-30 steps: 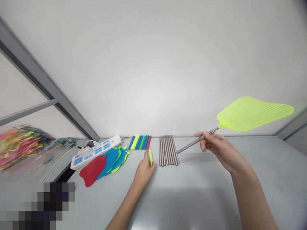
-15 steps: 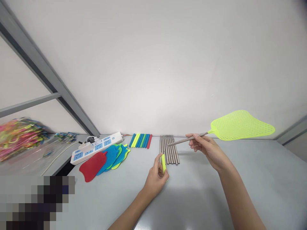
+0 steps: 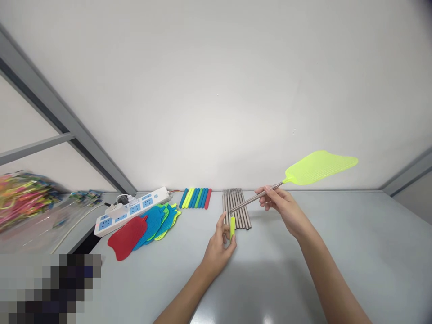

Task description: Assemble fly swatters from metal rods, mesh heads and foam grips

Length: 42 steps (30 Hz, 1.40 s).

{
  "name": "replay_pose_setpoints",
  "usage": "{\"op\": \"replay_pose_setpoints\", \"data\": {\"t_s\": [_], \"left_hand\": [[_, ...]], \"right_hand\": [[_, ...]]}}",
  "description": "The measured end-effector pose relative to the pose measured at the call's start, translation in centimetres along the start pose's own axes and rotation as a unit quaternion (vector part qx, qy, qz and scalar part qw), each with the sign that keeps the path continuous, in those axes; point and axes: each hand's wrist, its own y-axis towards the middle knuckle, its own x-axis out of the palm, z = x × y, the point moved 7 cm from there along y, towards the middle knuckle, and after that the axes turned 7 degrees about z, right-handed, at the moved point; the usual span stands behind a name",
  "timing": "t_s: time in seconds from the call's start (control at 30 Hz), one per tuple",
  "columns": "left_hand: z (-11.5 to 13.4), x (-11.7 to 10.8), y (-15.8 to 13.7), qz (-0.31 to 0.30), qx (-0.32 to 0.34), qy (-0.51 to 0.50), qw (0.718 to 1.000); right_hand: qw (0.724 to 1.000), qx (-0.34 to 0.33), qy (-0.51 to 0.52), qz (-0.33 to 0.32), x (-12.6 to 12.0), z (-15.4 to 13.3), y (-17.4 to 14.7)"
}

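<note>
Between its thumb and fingers, my left hand [image 3: 219,246] grips a yellow-green handle sleeve [image 3: 232,227], held nearly upright. My right hand [image 3: 279,204] pinches the metal rod [image 3: 249,200] of a fly swatter; a yellow-green perforated swatter head [image 3: 319,168] is joined to the rod's far end and points to the right. The rod's free end slants down to the left, close above the top of the sleeve; whether they touch I cannot tell. Behind the left hand, several metal rods [image 3: 240,211] lie side by side on the grey table.
Several coloured handle sleeves [image 3: 195,198] lie in a row near the wall. Left of them is a white power strip [image 3: 135,208] with plugs and a cable. Red, blue and green swatter heads [image 3: 127,237] overlap beside it. Plastic bags of colourful items [image 3: 30,195] sit at far left.
My right hand has moved slightly left, bringing the rod's free end down closer to the sleeve. The sleeve in my left hand stands more upright, and the view has shifted a little.
</note>
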Motion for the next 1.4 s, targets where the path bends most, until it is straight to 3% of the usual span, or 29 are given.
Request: {"op": "replay_pose_setpoints", "data": {"t_s": [0.27, 0.8, 1.0, 1.4], "left_hand": [[-0.4, 0.4, 0.1, -0.031, 0.007, 0.037, 0.999], [-0.2, 0.4, 0.1, -0.026, 0.024, 0.030, 0.999], [0.4, 0.4, 0.1, -0.030, 0.050, 0.034, 0.998], [0.3, 0.2, 0.3, -0.023, 0.032, 0.020, 0.999]], "right_hand": [[0.999, -0.016, -0.017, 0.038, -1.0, 0.4, 0.6], [0.994, -0.026, -0.092, 0.057, -0.6, 1.8, 1.4], [0.992, -0.079, -0.058, 0.073, -1.2, 1.0, 1.6], [0.995, -0.074, -0.053, 0.033, -0.1, 1.6, 1.9]]}}
